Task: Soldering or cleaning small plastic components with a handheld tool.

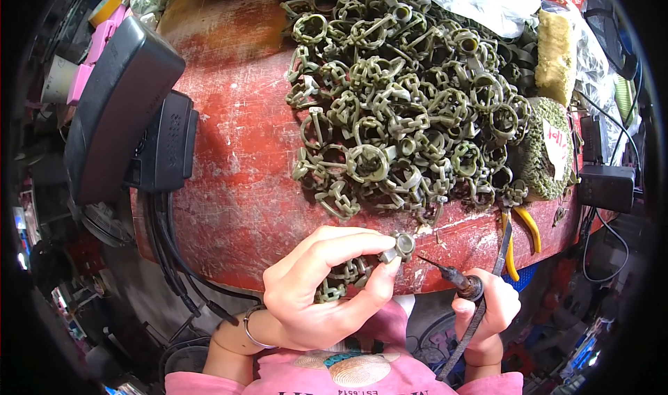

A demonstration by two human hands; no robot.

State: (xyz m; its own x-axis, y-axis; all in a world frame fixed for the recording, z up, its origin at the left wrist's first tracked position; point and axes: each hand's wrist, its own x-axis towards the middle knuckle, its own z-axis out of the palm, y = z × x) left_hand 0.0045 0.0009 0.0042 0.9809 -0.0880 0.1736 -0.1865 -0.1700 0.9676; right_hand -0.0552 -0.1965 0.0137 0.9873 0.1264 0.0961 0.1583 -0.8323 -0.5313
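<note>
Between the thumb and fingers of my left hand [306,283] is an olive-green chain piece [403,245] with a round collar at its end. The collar faces right, and the chain's other links hang partly hidden inside my palm. My right hand [492,308] grips a dark pen-shaped tool with a thin pointed tip [456,278], its cord running down past my wrist. The tip points up and left, close to the collar but apart from it. Beyond my hands, a large heap of similar green chain and ring pieces [390,116] covers the red table.
Yellow-handled pliers [533,229] lie at the table's right front edge. A rough green block [539,148] with a white label and a yellowish block [554,57] border the heap. Plastic sheeting [473,2] lies behind. At left stands a black device [125,109] with hanging cables [163,249].
</note>
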